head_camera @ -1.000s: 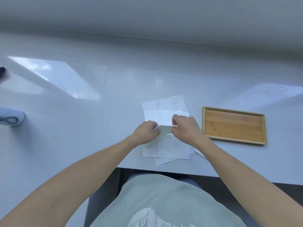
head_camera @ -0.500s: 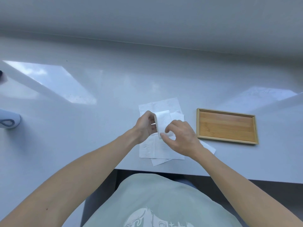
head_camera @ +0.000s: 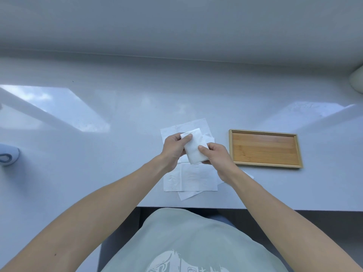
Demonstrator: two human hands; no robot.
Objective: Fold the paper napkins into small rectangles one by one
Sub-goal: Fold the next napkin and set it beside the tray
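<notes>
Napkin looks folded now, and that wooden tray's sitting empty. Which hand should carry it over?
Probably the right hand. It already pinches the folded napkin at its near right corner, and the wooden tray lies directly on that side. The left hand would have to cross over.

- The folded napkin (head_camera: 194,149) is plain white.
- The flat napkins (head_camera: 191,178) under it are white too, with a faint embossed texture.
- The tray (head_camera: 265,149) is honey-brown wood with a fine straight grain and a paler rim.
- The tabletop (head_camera: 117,107) is glossy pale blue-white, with brighter window reflections.
- The shirt (head_camera: 186,242) is pale grey-green with a white print.
- The object (head_camera: 8,157) at the left edge is white with a blue-grey loop.
</notes>
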